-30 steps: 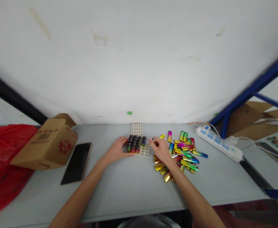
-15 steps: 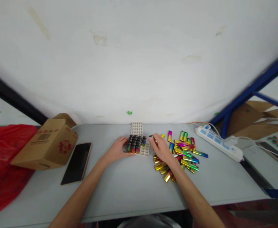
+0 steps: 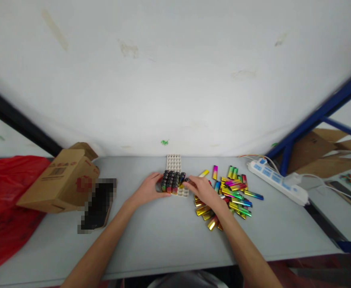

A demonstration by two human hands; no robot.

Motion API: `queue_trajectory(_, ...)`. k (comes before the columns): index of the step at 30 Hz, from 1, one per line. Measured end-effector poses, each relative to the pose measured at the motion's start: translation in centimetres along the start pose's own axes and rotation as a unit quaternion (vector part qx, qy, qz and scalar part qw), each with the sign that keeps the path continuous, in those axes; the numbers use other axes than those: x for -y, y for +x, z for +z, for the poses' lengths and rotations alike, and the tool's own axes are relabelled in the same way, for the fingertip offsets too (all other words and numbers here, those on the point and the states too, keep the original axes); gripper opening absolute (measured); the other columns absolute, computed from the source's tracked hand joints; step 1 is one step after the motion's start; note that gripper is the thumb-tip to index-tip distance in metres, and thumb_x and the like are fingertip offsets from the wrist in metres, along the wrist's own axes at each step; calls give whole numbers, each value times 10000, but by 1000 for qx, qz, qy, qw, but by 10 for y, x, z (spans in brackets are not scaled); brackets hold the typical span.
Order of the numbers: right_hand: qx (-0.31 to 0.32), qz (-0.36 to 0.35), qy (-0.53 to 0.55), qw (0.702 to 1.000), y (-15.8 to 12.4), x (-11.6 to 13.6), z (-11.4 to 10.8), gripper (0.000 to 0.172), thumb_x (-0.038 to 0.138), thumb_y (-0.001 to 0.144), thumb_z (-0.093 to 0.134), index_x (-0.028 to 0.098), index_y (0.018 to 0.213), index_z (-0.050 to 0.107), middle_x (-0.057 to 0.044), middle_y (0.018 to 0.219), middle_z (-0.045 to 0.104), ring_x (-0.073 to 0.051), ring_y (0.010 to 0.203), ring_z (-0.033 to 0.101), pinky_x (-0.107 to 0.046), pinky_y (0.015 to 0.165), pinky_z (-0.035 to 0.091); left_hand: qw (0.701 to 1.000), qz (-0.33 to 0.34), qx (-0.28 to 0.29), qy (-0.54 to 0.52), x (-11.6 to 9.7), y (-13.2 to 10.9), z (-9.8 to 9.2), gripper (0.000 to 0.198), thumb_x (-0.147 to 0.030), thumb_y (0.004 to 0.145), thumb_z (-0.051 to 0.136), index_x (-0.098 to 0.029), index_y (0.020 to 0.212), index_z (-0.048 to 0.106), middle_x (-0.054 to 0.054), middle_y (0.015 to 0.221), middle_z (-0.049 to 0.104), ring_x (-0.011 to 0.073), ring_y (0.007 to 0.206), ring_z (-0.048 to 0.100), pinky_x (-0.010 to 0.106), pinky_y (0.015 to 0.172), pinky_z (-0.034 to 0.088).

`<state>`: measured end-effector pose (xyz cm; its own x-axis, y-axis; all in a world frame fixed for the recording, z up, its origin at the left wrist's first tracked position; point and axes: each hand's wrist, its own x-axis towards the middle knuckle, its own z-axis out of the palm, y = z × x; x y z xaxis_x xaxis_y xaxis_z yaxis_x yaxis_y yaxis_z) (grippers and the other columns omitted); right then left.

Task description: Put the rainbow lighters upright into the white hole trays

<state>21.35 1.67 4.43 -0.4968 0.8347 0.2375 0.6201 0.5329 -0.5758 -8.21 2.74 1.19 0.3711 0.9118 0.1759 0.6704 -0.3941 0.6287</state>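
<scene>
A white tray with round sockets (image 3: 183,193) lies on the table with several upright lighters (image 3: 169,182) packed into its left part, black tops up. My left hand (image 3: 149,187) curves around the left side of this block, thumb at the front edge and fingers behind, gripping it. At the tray's right side, my right hand (image 3: 201,188) pinches a lighter by its dark top; its body is largely hidden by the fingers. Beside and beneath the right wrist spreads a loose pile of shiny lighters (image 3: 232,195) in gold, green, blue, red and pink.
Behind the block lies another white socketed tray (image 3: 174,161). On the left are a cardboard box (image 3: 63,182), a red plastic bag (image 3: 7,212) and a dark phone-like slab (image 3: 99,206), partly pixelated. A white power strip (image 3: 279,181) with cables sits right, near a blue frame (image 3: 286,154).
My right hand has moved slightly left and down, bringing the pinched lighter to the tray's right part. The left hand stays around the block.
</scene>
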Motion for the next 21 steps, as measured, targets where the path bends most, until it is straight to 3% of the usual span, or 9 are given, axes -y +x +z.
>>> queue_trajectory(5, 19, 46, -83, 995, 1, 10, 5, 349, 472, 1132, 631, 206, 928, 730, -79, 918, 799, -224, 818, 733, -291, 723, 414, 1000, 8, -4, -4, 1, 0, 0, 617, -602, 712, 972, -201, 1138, 776, 112, 1165, 778, 346, 1102, 711, 442, 999, 571)
queue_trajectory(8, 42, 50, -67, 996, 1, 10, 3, 423, 529, 1135, 605, 214, 883, 735, -55, 863, 793, -210, 805, 730, -284, 728, 412, 1000, 13, -7, -7, 0, 1, -1, 618, -614, 730, 963, -207, 1157, 780, 110, 1169, 780, 337, 1104, 709, 437, 1007, 566)
queue_trajectory(12, -34, 103, -94, 990, -1, -10, -15, 493, 495, 1193, 445, 218, 887, 715, -53, 831, 761, -215, 816, 711, -295, 781, 438, 1000, 9, -5, -16, -1, 1, -3, 667, -633, 707, 973, -212, 1189, 790, 115, 1199, 782, 345, 1119, 713, 452, 1030, 566)
queue_trajectory(16, -130, 234, -196, 943, -7, -39, -34, 282, 373, 1149, 526, 181, 1206, 725, -147, 1120, 782, -291, 1069, 708, -363, 943, 479, 1000, -1, -1, -14, -1, 1, -3, 666, -651, 692, 975, -213, 1163, 801, 120, 1203, 783, 354, 1127, 719, 459, 1046, 569)
queue_trajectory(19, -94, 342, -262, 897, -14, -54, -38, 363, 384, 1095, 623, 162, 1377, 677, -210, 1309, 735, -363, 1212, 672, -436, 995, 483, 1000, -5, -1, -9, -1, 1, -3, 682, -657, 683, 976, -212, 1169, 802, 125, 1216, 784, 366, 1153, 714, 467, 1063, 566)
queue_trajectory(21, -68, 366, -267, 889, -16, -59, -36, 383, 356, 1094, 610, 161, 1421, 655, -220, 1355, 716, -374, 1237, 669, -450, 996, 489, 1000, -3, -1, -9, -1, 1, -3, 688, -656, 680, 977, -209, 1173, 801, 124, 1219, 784, 364, 1151, 713, 469, 1069, 566)
